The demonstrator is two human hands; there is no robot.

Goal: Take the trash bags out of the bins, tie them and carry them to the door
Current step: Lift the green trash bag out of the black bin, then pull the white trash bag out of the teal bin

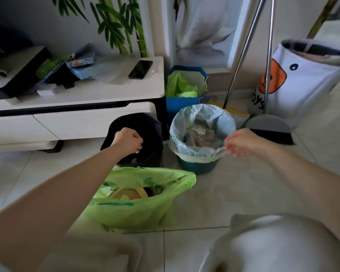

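Pinching the pale bag (201,122) at the teal bin's (197,166) rim, the right hand (241,143) begins lifting it, the left hand (129,140) fisted over the black bin (145,126), grip contents unclear; a green bag (137,201) sits untied on the floor.

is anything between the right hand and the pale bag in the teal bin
No. The right hand already pinches the near rim of the pale bag in the teal bin, so nothing lies between them.

Both bare arms are reaching forward and down. Left hand (128,141) is curling into a fist. Right hand (241,143) is pinching thumb against fingertips, other fingers loose.
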